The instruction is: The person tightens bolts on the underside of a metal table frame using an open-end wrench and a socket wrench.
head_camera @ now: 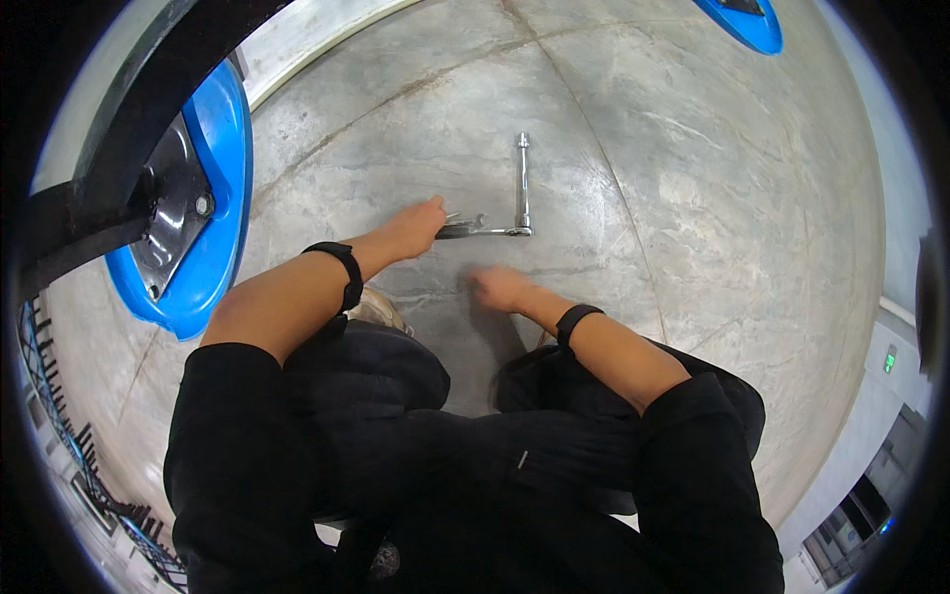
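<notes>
My left hand (423, 229) is low over the concrete floor, its fingers curled around the near end of an open-end wrench (481, 221). Beside the wrench lies a ratchet handle (493, 232), whose dark grip runs up to the same hand; whether the fingers also hold it is hidden. From the ratchet head, a chrome extension bar (525, 178) points away from me, with a socket (523, 139) at its far tip. Closer to my body, my right hand (501, 288) is blurred, with its fingers bent and no tool visible in it.
At the left, a blue plastic seat or pad (230, 185) with a bolted black plate (172, 211) hangs from a thick black frame (96, 193). Another blue part (749, 26) shows at the top right. My shoe (378, 310) is beside my left knee.
</notes>
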### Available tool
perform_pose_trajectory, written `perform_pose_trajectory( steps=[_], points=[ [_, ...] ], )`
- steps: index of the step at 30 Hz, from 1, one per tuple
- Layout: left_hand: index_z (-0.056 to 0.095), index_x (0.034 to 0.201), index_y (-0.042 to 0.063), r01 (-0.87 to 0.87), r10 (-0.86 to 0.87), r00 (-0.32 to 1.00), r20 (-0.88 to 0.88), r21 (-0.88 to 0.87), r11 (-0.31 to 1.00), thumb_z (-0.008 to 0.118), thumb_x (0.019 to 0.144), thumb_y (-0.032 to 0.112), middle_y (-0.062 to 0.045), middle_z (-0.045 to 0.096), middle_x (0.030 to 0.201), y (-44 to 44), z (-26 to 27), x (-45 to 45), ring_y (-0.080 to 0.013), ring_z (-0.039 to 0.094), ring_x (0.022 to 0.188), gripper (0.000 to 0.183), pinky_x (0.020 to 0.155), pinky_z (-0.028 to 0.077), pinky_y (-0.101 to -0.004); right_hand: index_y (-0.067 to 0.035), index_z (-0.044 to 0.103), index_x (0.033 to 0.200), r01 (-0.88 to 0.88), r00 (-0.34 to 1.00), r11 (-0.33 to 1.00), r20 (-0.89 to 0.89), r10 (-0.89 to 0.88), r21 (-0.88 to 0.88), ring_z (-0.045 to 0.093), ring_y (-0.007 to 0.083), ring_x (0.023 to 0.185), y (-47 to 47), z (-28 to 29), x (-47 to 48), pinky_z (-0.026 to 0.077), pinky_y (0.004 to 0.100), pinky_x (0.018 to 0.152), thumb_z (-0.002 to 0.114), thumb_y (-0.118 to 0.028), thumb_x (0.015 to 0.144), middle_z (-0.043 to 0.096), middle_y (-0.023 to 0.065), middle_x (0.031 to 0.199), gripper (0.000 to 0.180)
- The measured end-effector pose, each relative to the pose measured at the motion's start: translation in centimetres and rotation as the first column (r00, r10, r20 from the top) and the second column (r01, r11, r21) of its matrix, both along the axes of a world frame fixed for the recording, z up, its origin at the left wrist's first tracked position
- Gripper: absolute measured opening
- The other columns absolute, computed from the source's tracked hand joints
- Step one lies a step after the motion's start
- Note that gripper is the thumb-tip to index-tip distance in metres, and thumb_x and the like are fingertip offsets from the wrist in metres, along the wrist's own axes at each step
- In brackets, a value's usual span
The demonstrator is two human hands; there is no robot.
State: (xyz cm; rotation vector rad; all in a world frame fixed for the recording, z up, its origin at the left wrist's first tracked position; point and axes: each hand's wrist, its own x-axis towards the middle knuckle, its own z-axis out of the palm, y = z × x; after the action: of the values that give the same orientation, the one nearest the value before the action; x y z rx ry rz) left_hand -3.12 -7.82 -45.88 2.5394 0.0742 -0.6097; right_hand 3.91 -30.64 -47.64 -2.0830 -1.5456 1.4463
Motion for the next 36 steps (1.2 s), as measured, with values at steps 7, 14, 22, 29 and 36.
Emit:
perform_pose_trajectory(
  steps=[7, 14, 22, 29, 36],
  points=[
    [0.065, 0.089, -0.006, -0.018, 0.024, 0.998, -0.060, 0.098, 0.995, 0.063, 0.078, -0.003, -0.025, 0.058, 0.108, 1.3, -1.8, 0.0, -0.0422, 0.062, 0.098, 0.012, 0.084, 0.053, -0.0469, -0.007, 0.063, 0.099, 0.127, 0.972, 0.989, 0.188, -0.139, 0.078, 0.065, 0.0383, 0.088, 2.6, 4.3, 2.4, 0.053, 0.0489, 0.075, 0.064, -0.018, 0.081, 0.069, 0.0167, 0.091, 0.021],
    [0.063, 0.086, -0.004, -0.096, 0.099, 0.995, -0.025, 0.098, 0.991, 0.062, 0.077, 0.003, -0.023, 0.059, 0.098, 1.8, -1.3, -0.1, -0.0412, 0.061, 0.095, 0.012, 0.084, 0.051, -0.0469, -0.007, 0.062, 0.109, 0.331, 0.930, 0.920, 0.090, -0.355, 0.211, 0.065, 0.0397, 0.090, 5.9, 4.3, 5.1, 0.052, 0.0490, 0.080, 0.059, -0.015, 0.082, 0.070, 0.0163, 0.089, 0.028],
    [0.058, 0.114, 0.000, -0.155, 0.173, 0.979, -0.106, 0.156, 0.976, 0.069, 0.078, 0.007, -0.018, 0.055, 0.118, -0.3, 1.2, -1.2, -0.0367, 0.059, 0.110, 0.038, 0.091, 0.052, -0.0459, -0.009, 0.059, 0.117, 0.189, 0.974, 0.959, 0.081, -0.210, 0.213, 0.065, 0.0387, 0.096, 8.4, 2.4, 4.3, 0.052, 0.0489, 0.081, 0.060, -0.017, 0.086, 0.069, 0.0176, 0.101, 0.032],
    [0.060, 0.113, 0.002, 0.040, -0.021, 0.998, -0.054, 0.379, 0.925, 0.073, 0.080, 0.015, -0.015, 0.053, 0.117, -1.6, 2.4, -1.9, -0.0307, 0.057, 0.111, 0.038, 0.090, 0.049, -0.0430, -0.005, 0.058, 0.113, 0.372, 0.872, 0.916, 0.282, -0.399, 0.149, 0.064, 0.0384, 0.097, 7.0, 3.0, 7.2, 0.052, 0.0481, 0.082, 0.063, -0.020, 0.086, 0.067, 0.0188, 0.104, 0.032],
    [0.065, 0.101, 0.005, 0.187, -0.131, 0.976, -0.173, 0.370, 0.910, 0.073, 0.081, 0.021, -0.010, 0.064, 0.100, -1.5, 2.0, -0.4, -0.0285, 0.062, 0.102, 0.026, 0.085, 0.049, -0.0418, 0.001, 0.057, 0.106, 0.655, 0.646, 0.745, 0.418, -0.639, 0.128, 0.065, 0.0389, 0.099, 2.1, 1.2, 9.3, 0.054, 0.0473, 0.084, 0.066, -0.026, 0.084, 0.065, 0.0214, 0.107, 0.036]
  ],
)
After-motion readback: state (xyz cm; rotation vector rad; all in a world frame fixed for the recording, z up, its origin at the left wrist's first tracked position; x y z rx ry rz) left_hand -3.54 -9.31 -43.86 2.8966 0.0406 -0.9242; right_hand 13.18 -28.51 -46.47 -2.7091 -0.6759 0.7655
